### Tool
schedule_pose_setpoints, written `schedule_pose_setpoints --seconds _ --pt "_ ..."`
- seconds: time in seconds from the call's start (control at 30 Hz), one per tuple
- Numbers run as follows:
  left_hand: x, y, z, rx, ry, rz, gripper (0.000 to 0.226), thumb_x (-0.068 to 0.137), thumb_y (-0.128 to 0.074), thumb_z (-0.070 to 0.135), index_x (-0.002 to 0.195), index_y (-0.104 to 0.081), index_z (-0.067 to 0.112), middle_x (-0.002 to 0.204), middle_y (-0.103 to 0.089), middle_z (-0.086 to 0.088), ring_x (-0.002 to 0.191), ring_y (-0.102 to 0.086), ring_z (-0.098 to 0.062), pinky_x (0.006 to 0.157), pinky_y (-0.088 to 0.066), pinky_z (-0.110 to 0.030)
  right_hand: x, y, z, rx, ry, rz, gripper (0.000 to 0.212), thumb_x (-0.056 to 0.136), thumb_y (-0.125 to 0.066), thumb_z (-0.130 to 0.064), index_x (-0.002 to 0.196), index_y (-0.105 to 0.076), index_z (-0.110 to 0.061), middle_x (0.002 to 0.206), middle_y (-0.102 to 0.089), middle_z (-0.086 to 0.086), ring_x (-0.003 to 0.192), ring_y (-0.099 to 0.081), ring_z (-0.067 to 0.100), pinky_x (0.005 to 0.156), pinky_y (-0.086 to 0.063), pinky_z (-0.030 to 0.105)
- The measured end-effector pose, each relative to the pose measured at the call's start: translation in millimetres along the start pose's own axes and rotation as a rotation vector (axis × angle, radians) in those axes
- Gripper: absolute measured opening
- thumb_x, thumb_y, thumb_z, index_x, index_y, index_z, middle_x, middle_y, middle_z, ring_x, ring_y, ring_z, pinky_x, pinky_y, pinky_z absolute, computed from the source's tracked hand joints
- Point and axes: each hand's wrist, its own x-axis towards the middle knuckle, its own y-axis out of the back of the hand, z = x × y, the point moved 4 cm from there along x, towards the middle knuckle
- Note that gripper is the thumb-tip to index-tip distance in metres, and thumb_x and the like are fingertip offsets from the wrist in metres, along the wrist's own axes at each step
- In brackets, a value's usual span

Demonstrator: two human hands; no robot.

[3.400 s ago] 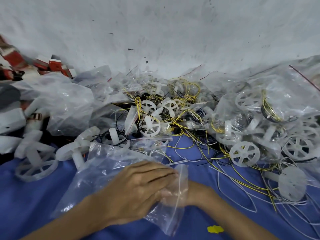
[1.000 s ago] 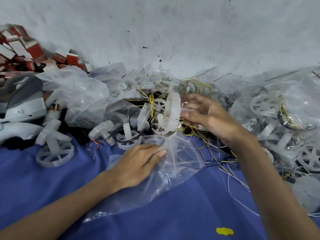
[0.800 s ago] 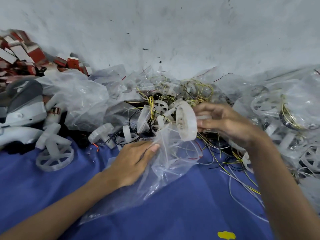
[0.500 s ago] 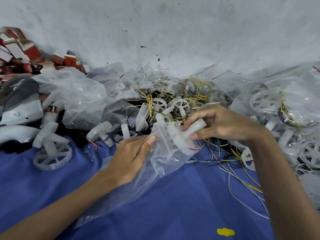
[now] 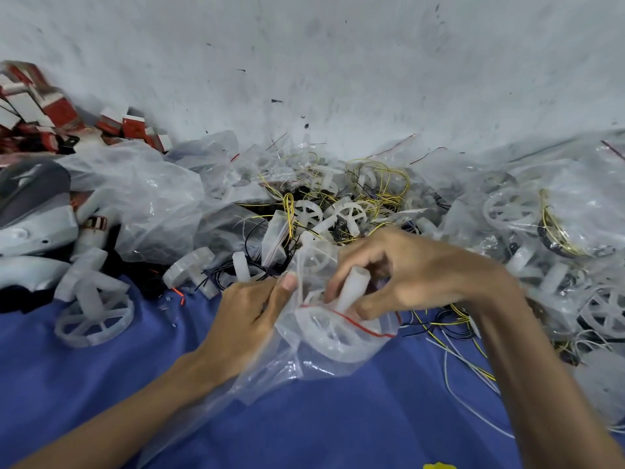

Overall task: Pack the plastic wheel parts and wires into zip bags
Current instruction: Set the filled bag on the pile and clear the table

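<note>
- Head view looks down on a blue cloth (image 5: 304, 421) with a heap of parts banked against a pale, scuffed wall (image 5: 338, 62).
- The left hand (image 5: 248, 316) pinches the left edge of the mouth of a clear zip bag (image 5: 297, 374). The thumb is pressed to the curled fingers with the film between them.
- The right hand (image 5: 416, 275) has its fingers curled round the stub shaft of a white wheel part (image 5: 329, 336) (the shaft pokes up, tilted, between thumb and fingers).
- The spoked disc of the wheel part sits inside the bag's mouth and shows through the film. The bag's red zip strip runs across in front of it.
- The rest of the zip bag trails toward the camera beside the left forearm, lying crumpled on the cloth.
- Just behind both hands lies a loose pile of wheels and wires (image 5: 341, 208), with yellow, black and white strands tangled among the spoked discs.
- To the right are filled bags (image 5: 527, 211), each showing wheels and coiled wire through the plastic.
- On the left a loose wheel (image 5: 94, 319) rests on the cloth, well apart from the zip bag.
- At the far left, red-and-white boxes (image 5: 54, 110) are stacked by the wall, with a grey-and-white moulded shell (image 5: 33, 211) in front of them.
- A yellow scrap (image 5: 438, 466) shows at the bottom edge.
</note>
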Motion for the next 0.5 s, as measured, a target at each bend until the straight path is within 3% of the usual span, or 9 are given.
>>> schedule_pose_setpoints --seconds 0.07,0.13,0.23,0.3,0.37,0.43,0.5 --pt "-2 -4 3 -0.099 -0.014 -0.025 0.048 0.097 -0.028 0.055 0.057 -0.038 0.033 0.047 -0.034 0.015 0.045 -0.033 0.005 0.049 -0.023 -0.009 5 -9 6 -0.019 -0.09 -0.071 0.011 0.077 -0.074 -0.011 0.085 -0.07 -0.019 0.079 -0.071 -0.008 0.067 -0.063 0.003 0.065 -0.051 0.02" --pt "-4 -7 5 -0.122 -0.036 -0.047 0.041 0.099 -0.034 0.04 0.059 -0.037 0.042 0.055 -0.043 0.02 0.05 -0.037 0.007 0.054 -0.026 -0.005 14 -21 11 -0.17 -0.12 -0.132 0.005 0.085 -0.066 -0.015 0.081 -0.065 -0.011 0.078 -0.071 0.003 0.068 -0.063 0.013 0.066 -0.053 0.032" --pt "-5 -8 2 -0.105 -0.015 -0.089 0.037 0.099 -0.033 0.035 0.062 -0.031 0.037 0.058 -0.042 0.016 0.051 -0.036 0.002 0.056 -0.028 -0.008 24 -35 19 -0.272 -0.132 -0.196 0.011 0.092 -0.054 -0.015 0.083 -0.06 -0.012 0.083 -0.062 0.011 0.075 -0.059 0.006 0.068 -0.05 0.028" --pt "-5 -7 -2 -0.099 0.003 -0.099 0.036 0.099 -0.032 0.036 0.063 -0.034 0.034 0.059 -0.044 0.014 0.052 -0.038 0.001 0.056 -0.029 -0.009 28 -42 21 -0.282 -0.108 -0.234 0.015 0.095 -0.047 -0.014 0.095 -0.061 -0.01 0.094 -0.064 0.01 0.09 -0.062 0.015 0.079 -0.051 0.035" --pt "-5 -5 -2 -0.101 0.013 -0.101 0.036 0.098 -0.031 0.037 0.065 -0.045 0.035 0.061 -0.049 0.016 0.056 -0.045 0.001 0.058 -0.034 -0.011 31 -47 11 -0.145 -0.048 -0.209 0.019 0.098 -0.042 -0.013 0.101 -0.06 -0.016 0.099 -0.062 -0.007 0.093 -0.059 0.006 0.083 -0.049 0.026" --pt "-4 -4 0 -0.121 0.035 -0.116 0.041 0.098 -0.031 0.039 0.081 -0.066 0.027 0.068 -0.06 0.015 0.067 -0.057 -0.001 0.065 -0.044 -0.018 33 -52 0 -0.026 0.018 -0.179 0.018 0.098 -0.045 -0.012 0.112 -0.054 -0.017 0.104 -0.055 -0.012 0.098 -0.053 0.002 0.089 -0.044 0.017" --pt "-3 -3 4 -0.12 0.025 -0.144 0.048 0.099 -0.032 0.04 0.1 -0.071 0.011 0.086 -0.07 0.009 0.084 -0.064 -0.004 0.076 -0.049 -0.023 33 -62 9 -0.086 -0.065 -0.149 0.016 0.093 -0.052 -0.014 0.11 -0.052 -0.015 0.1 -0.056 -0.006 0.096 -0.053 0.007 0.084 -0.045 0.018"
